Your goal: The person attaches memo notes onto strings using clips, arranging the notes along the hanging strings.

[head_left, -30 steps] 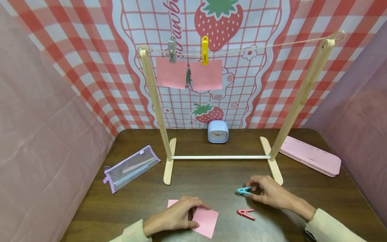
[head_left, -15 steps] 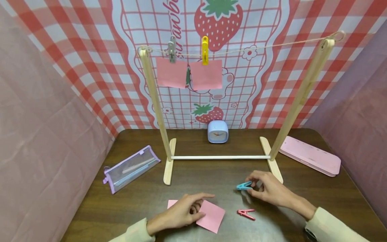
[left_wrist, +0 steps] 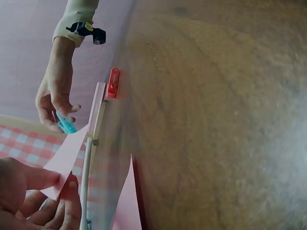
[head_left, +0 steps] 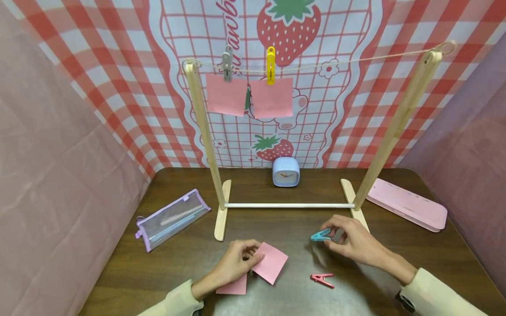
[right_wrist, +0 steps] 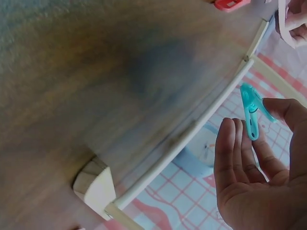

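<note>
My left hand [head_left: 240, 260] pinches a square pink sticky note [head_left: 271, 263] between thumb and fingers, raised over the table; the left wrist view shows the thumb on its face. Below that hand another pink note [head_left: 234, 286] lies on the wood, partly covered. My right hand [head_left: 353, 239] holds a turquoise clothespin [head_left: 320, 235] by its handle ends, above the table; in the right wrist view the clothespin [right_wrist: 250, 110] sits between thumb and fingertips. A red clothespin [head_left: 323, 279] lies on the table between the hands, nearer the front.
A wooden stand with a white crossbar [head_left: 288, 205] carries a string [head_left: 316, 66]. Two pink notes hang there from a grey clothespin [head_left: 227, 64] and a yellow clothespin [head_left: 270, 66]. Behind stands a blue clock [head_left: 286, 172]. A mesh pencil pouch [head_left: 174, 220] and pink case [head_left: 407, 205] lie at the sides.
My left hand has picked up the note and lifted it forward, uncovering more of the lower note. My right hand has raised the turquoise clothespin off the table.
</note>
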The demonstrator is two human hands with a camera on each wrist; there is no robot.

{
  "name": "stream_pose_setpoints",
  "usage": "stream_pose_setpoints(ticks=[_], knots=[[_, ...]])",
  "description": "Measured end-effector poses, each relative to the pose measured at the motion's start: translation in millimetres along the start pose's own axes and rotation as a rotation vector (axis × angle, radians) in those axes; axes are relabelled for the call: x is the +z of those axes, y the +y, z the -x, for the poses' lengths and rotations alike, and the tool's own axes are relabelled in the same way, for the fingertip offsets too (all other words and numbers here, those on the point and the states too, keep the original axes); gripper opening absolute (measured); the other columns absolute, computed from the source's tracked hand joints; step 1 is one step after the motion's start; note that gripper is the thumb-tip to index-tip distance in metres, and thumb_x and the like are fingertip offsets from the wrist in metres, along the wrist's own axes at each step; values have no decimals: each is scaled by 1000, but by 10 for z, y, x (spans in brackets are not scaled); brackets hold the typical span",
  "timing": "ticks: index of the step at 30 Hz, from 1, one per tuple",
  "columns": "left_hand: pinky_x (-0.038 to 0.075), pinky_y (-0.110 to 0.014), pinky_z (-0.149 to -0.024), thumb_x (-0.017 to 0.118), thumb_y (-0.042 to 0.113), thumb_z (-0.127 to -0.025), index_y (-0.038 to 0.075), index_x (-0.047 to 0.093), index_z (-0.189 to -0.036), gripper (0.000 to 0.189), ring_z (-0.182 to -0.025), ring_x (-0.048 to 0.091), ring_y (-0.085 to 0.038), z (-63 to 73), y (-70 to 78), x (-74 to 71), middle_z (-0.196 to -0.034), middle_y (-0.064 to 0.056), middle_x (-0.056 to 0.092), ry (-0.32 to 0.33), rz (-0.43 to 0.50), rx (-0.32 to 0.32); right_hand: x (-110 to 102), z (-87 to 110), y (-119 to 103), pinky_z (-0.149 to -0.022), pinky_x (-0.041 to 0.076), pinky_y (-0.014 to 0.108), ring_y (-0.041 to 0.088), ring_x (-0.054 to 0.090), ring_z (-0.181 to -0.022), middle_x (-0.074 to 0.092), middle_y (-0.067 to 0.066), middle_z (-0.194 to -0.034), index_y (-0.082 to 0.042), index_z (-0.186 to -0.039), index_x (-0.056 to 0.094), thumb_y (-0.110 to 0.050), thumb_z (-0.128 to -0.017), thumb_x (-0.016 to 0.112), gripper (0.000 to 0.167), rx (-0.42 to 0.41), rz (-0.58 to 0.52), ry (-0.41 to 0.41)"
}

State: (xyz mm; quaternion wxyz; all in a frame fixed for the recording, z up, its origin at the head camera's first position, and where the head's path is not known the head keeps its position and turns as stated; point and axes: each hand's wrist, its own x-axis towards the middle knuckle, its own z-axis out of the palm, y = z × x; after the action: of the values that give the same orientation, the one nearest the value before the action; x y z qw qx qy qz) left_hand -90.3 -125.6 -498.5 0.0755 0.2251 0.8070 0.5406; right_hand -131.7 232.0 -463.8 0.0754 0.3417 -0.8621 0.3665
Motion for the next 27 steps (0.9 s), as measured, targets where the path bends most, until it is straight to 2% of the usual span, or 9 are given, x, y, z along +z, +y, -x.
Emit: stream_pose_setpoints(ticks=[4, 7, 10, 14, 19, 27], knots=[[58, -24, -49, 68, 7, -100, -6, 71, -113, 19, -59, 61, -2, -2, 4, -21, -86, -21, 75, 12, 34, -39, -64, -61, -41, -56, 57, 21, 3, 64, -75, 68, -10, -87, -16, -105, 71, -2, -79, 85, 33, -15, 20, 7], [60, -35, -45, 64, 3, -101, -7, 67, -118, 19, -53, 66, -12, -15, 13, -42, -88, -26, 74, 11, 95, -73, -136, -129, -85, -56, 57, 19, 3, 65, -76, 70, -7, -88, -15, -106, 71, -1, -78, 86, 35, -27, 27, 23], [65, -38, -55, 65, -2, -99, -7, 66, -119, 20, -65, 74, -16, -47, 18, -61, -94, -28, 75, 22, 119, -66, -218, -207, -140, -55, 56, 17, 3, 65, -73, 70, -5, -86, -13, -107, 71, 0, -76, 87, 37, -33, 36, 50], [65, -25, -68, 68, -4, -95, -9, 67, -118, 23, -80, 74, -10, -94, 21, -84, -99, -27, 74, 42, 123, -36, -322, -294, -209, -56, 56, 15, 1, 66, -71, 71, -5, -84, -11, -104, 70, 0, -75, 90, 37, -30, 58, 80], [62, -18, -74, 72, -2, -93, -7, 68, -116, 24, -82, 68, -3, -163, 58, -107, -98, -24, 74, 76, 111, -31, -450, -387, -295, -59, 58, 16, -2, 68, -73, 74, -3, -87, -12, -102, 69, -1, -76, 89, 35, -7, 83, 81], [63, -18, -79, 74, 1, -93, -8, 68, -117, 27, -87, 69, -5, -303, 148, -166, -103, -27, 74, 111, 155, -19, -622, -529, -425, -62, 59, 15, 1, 69, -76, 75, -8, -90, -15, -107, 73, -4, -79, 89, 34, -22, 90, 95]])
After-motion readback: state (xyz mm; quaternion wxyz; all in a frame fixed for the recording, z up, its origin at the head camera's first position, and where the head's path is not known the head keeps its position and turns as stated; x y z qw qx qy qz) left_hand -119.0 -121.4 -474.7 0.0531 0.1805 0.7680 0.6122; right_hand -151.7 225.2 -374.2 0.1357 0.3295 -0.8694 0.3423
